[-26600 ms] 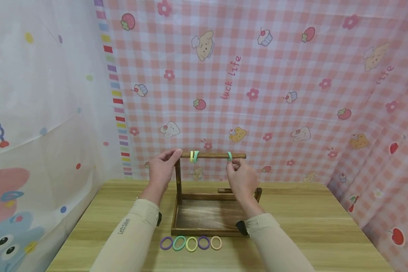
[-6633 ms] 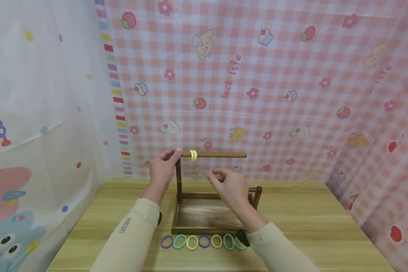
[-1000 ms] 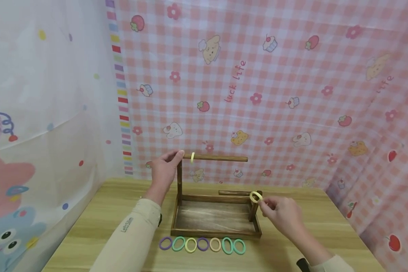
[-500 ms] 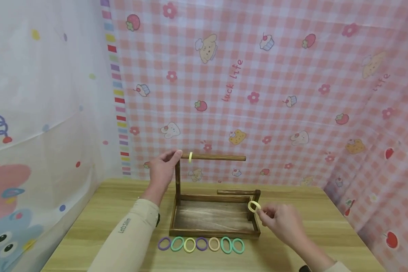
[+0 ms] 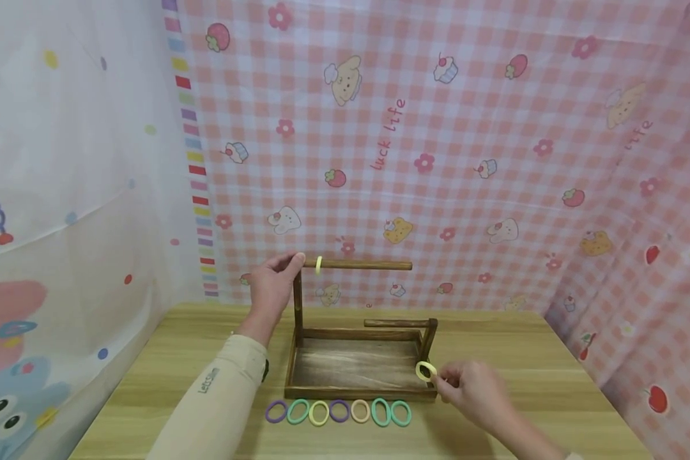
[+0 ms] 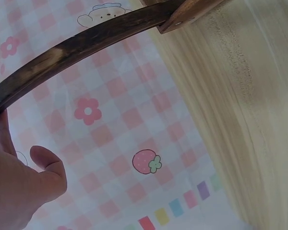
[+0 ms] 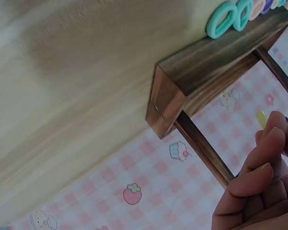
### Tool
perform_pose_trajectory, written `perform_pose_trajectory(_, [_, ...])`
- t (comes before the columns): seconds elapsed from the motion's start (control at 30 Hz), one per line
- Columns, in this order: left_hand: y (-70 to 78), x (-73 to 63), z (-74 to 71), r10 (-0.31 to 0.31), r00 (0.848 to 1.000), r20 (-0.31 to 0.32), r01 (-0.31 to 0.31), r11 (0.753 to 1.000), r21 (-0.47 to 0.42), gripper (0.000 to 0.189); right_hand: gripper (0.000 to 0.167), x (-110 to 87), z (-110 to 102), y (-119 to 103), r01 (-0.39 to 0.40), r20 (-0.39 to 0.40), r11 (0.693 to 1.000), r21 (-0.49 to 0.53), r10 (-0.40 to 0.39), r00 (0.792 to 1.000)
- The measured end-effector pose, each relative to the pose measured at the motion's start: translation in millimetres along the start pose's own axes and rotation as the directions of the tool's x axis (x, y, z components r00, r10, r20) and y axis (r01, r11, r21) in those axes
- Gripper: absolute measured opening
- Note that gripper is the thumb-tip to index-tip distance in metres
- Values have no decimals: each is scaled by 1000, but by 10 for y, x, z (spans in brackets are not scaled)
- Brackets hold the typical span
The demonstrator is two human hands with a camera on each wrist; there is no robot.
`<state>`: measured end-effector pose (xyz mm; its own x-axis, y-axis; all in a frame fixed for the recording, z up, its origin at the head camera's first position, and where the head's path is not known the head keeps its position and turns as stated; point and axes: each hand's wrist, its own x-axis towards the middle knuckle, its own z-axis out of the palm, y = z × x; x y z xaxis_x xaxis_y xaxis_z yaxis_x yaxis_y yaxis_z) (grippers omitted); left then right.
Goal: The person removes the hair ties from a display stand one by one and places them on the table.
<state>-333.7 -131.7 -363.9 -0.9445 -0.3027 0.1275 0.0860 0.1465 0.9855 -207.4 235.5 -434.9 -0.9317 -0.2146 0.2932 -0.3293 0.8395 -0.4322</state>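
In the head view my left hand (image 5: 273,287) grips the top corner of a dark wooden rack's tall post (image 5: 298,300), thumb at the rod's end. One yellow hair tie (image 5: 319,265) hangs on the upper rod (image 5: 368,264), close to that thumb. My right hand (image 5: 474,390) pinches a second yellow hair tie (image 5: 418,372) between thumb and finger, beside the tray's front right corner. In the right wrist view curled fingers (image 7: 252,182) mostly hide this tie (image 7: 261,119). The left wrist view shows fingers (image 6: 2,136) against the post (image 6: 62,55).
Below the rack's tray (image 5: 362,393), a row of hair ties lies on the wooden table (image 5: 494,345): purple, green (image 5: 381,413), yellow and peach (image 5: 360,411). A short lower rod (image 5: 397,323) juts left from the right post. Patterned cloth (image 5: 471,115) hangs behind.
Earlier, green ties left the upper rod and two joined the row's right end. One of two yellow ties came off; my right hand has since lowered it toward the table. Left hand stays put.
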Motion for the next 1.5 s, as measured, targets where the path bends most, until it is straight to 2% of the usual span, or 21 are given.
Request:
perform_pose_trajectory(0.13, [6,-13,-15,12,1000,0,-12,999,37,40,24,-70,57,32,11,19,1000,0,-11,1000])
perform_pose_trajectory(0.27, [23,-25,-48,49,999,10,-50,994,101,42,26,-129,110,71,24,42,1000,10,-25,999])
perform_pose_trajectory(0.4, [43,-34,-89,61,998,31,-65,987,148,47,17,-170,155,107,47,45,999,21,-48,998])
perform_pose_trajectory(0.57, [55,-44,-111,46,999,27,-50,986,159,49,19,-204,201,122,61,65,998,25,-62,996])
perform_pose_trajectory(0.7, [57,-49,-103,48,998,28,-52,987,154,50,23,-240,230,134,30,99,999,35,-33,995])
perform_pose_trajectory(0.93, [87,-65,-80,53,998,35,-57,988,146,50,23,-272,282,192,-9,184,984,178,-24,983])
perform_pose_trajectory(1.13, [88,-74,-44,36,999,41,-42,986,159,48,25,-293,337,263,-90,274,950,299,4,962])
perform_pose_trajectory(1.33, [77,-49,-35,34,999,35,-39,987,158,52,25,-262,340,288,-263,395,886,382,101,913])
perform_pose_trajectory(1.5, [73,-44,-43,39,998,40,-44,988,146,50,28,-245,352,311,-328,448,857,398,130,884])
